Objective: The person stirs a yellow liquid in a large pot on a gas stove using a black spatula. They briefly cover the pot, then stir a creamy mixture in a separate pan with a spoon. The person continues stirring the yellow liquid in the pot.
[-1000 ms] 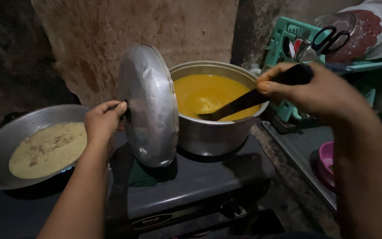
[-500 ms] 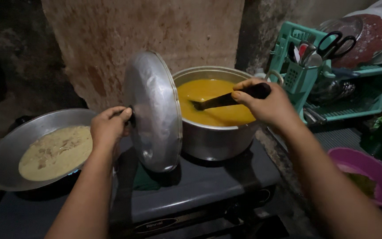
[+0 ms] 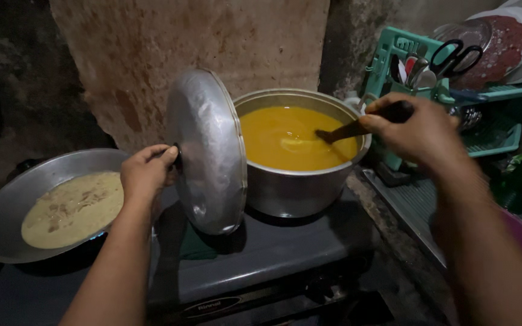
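In the head view, the left hand is closed around the knob of a metal lid, holding it upright just left of the pot. The right hand grips a dark ladle, whose end dips in the yellow soup. Left of the lid hand sits a pan with pale sauce.

Round metal lid, shiny and dented, stood on edge, tilted, just left of the pot. Dark ladle slanted down into the pot, its lower end sunk in the smooth yellow-orange soup that nearly filled it.
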